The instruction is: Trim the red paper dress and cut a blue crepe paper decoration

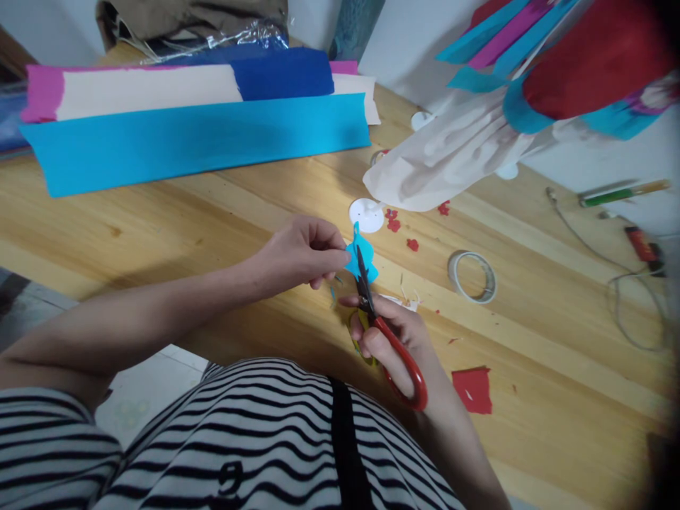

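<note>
Between its thumb and fingers my left hand pinches a small piece of blue paper by its left edge. My right hand has its fingers through the handles of a pair of scissors with one red handle showing. The dark blades lie across the blue paper, pointing away from me. Just beyond the paper is a white disc on the table. A yellow item shows partly beneath my right fingers; it may be the other handle, but I cannot tell.
Folded blue paper lies along the back left with pink, white and dark blue sheets. A figure in white and red paper stands at the back right. A tape roll, red square, red scraps and a cable lie rightward.
</note>
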Demonstrator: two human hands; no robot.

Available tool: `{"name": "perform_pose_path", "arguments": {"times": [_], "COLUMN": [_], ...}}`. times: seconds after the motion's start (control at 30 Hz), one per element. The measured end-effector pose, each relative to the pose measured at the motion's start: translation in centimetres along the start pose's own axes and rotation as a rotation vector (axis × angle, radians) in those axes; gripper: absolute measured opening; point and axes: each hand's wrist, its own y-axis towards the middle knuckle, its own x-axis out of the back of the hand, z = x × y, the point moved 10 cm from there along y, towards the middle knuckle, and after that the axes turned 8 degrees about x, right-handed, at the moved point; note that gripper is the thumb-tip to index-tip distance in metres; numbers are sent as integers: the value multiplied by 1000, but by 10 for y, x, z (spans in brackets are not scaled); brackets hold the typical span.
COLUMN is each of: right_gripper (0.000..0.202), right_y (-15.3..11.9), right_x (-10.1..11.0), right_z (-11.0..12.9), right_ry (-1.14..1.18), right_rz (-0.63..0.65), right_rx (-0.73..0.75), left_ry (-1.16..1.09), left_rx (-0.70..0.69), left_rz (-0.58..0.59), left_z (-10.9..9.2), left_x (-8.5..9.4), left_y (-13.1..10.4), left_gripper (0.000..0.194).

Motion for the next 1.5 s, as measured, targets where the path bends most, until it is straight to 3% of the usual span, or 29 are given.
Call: {"name": "perform_pose_path", "arguments": {"times": [0.3, 0.5, 0.8, 1.07, 1.2, 1.5], "right_gripper": [56, 43, 48, 41, 32, 39], "right_y": [1, -2, -4, 5, 4, 0], "right_x": [-2, 0, 2, 3, 3, 5], "right_z": [3, 4, 6, 7, 4, 4], "right_ry": [11, -33, 25, 27, 15, 0], "right_rz": [-21, -22, -104, -59, -22, 2], "right_rx": [-41, -170, -159, -25, -67, -66], "left_ry": [37, 61, 20, -34, -61, -140], "left_rx": [28, 66, 41, 80, 78, 59], "left_rz": [0, -16, 13, 19, 20, 30], "left_z": [2, 0, 4, 6, 4, 5], "left_x": [0, -1, 0, -3, -4, -5], "left_y": [0, -2, 0, -1, -1, -5], "left_gripper": [29, 34, 30, 29, 31, 32]}}
